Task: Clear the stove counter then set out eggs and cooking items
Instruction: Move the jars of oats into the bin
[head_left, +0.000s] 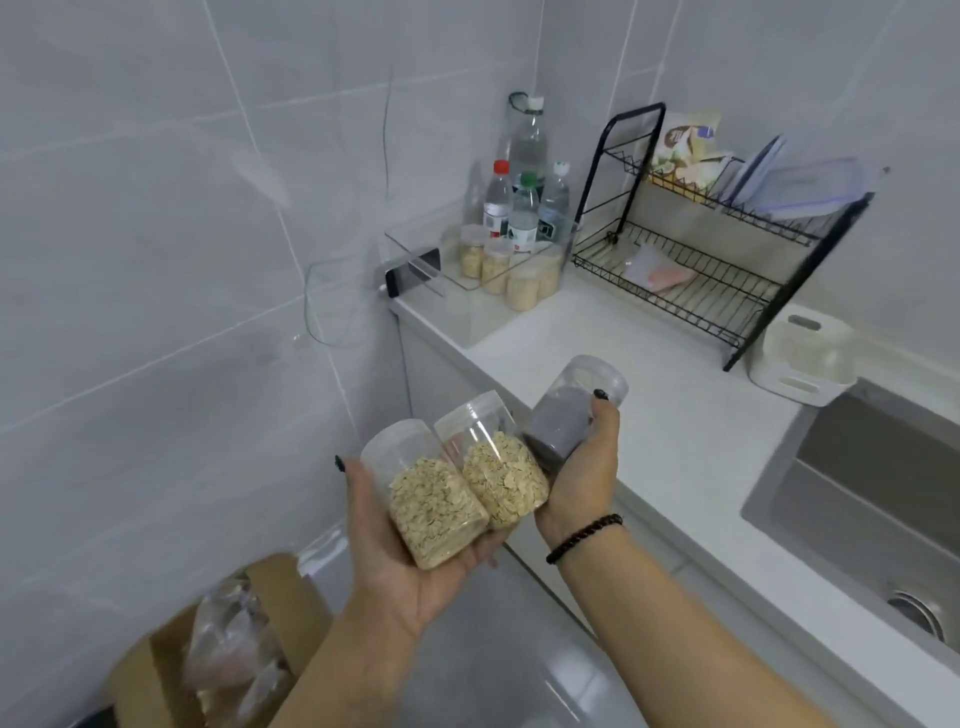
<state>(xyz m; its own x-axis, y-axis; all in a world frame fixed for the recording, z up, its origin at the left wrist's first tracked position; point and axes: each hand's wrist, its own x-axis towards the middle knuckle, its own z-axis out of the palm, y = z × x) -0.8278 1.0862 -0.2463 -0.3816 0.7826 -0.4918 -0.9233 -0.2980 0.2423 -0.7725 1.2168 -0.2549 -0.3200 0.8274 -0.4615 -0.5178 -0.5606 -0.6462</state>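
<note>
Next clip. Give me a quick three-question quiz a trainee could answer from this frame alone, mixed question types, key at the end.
1. True or false: the left hand carries two jars of oat flakes.
2. What does the right hand grip? A) a water bottle B) a jar of dark powder C) a plate
3. Fill in: the clear bin of bottles and jars stands on the counter beside the black ____.

Key: 1 true; 2 B; 3 dish rack.
</note>
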